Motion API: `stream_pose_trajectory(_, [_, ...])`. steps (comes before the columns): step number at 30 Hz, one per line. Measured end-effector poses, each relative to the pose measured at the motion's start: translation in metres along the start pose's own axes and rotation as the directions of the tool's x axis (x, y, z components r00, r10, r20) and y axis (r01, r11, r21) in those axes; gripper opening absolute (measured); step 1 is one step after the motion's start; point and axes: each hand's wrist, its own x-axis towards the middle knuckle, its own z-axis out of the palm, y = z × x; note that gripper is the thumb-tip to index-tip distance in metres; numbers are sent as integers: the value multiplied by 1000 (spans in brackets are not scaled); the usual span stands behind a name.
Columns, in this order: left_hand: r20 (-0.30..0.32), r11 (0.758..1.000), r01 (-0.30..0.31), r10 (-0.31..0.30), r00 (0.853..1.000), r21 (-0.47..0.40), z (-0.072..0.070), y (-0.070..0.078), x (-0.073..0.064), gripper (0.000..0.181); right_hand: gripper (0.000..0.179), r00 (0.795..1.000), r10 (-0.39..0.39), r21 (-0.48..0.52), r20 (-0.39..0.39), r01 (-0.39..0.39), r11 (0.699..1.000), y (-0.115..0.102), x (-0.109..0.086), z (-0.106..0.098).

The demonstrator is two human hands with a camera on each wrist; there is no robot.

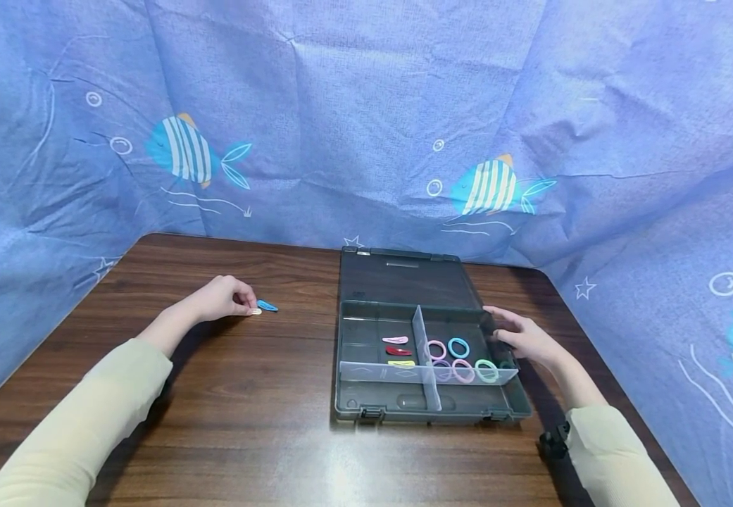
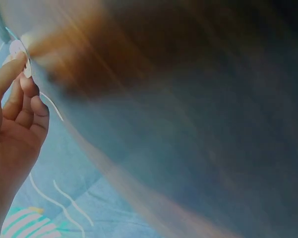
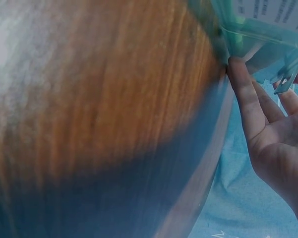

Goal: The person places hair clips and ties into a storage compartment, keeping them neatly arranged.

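Note:
In the head view, my left hand [image 1: 223, 297] pinches a pale cream snap hair clip [image 1: 255, 311] between thumb and fingertips, at the tabletop. Beside that clip lies a blue hair clip [image 1: 267, 305]. The left wrist view also shows the pinched clip at the fingertips. A dark see-through plastic box [image 1: 398, 403] stands open on the right, its lid [image 1: 407, 282] laid back. My right hand [image 1: 526, 339] touches the box's right side with fairly straight fingers. Pink [image 1: 395, 340], red [image 1: 398, 351] and yellow [image 1: 401, 363] clips lie in the box's back left compartment.
Several coloured hair ties, one of them blue [image 1: 458, 348], lie in the back right compartment. Clear dividers [image 1: 372, 372] split the box. The brown wooden table [image 1: 246, 422] is backed by a blue fish-print cloth [image 1: 366, 141].

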Motion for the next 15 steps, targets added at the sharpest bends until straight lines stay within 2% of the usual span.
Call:
stream_pose_trajectory(7, [-13, 999, 27, -27, 1000, -44, -3, 8, 3, 4, 58, 1000, 3, -22, -3, -4, 1000, -1, -1, 0])
stream_pose_trajectory(15, [-51, 997, 4, -7, 999, -74, -4, 18, 6, 8, 57, 1000, 4, -27, -8, -4, 1000, -1, -1, 1])
